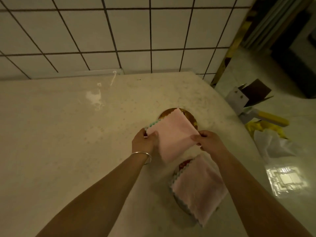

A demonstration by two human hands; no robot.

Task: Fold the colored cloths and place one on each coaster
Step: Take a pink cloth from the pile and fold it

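A folded pink cloth [172, 134] with scalloped green and white edges hangs over a round brown coaster [165, 113] near the counter's right side. My left hand [143, 141] pinches its left corner and my right hand [206, 140] pinches its right corner. Whether the cloth's far end touches the coaster I cannot tell. Nearer to me a second folded pink cloth [198, 189] lies on another round coaster [183, 164], which shows only at its rim.
The pale stone counter [68, 134] ends at a white tiled wall [119, 31] behind. Off its right edge, on the floor, lie a yellow-handled tool [271, 118], a plastic bag [273, 146], cardboard [253, 91] and a clear package [289, 180].
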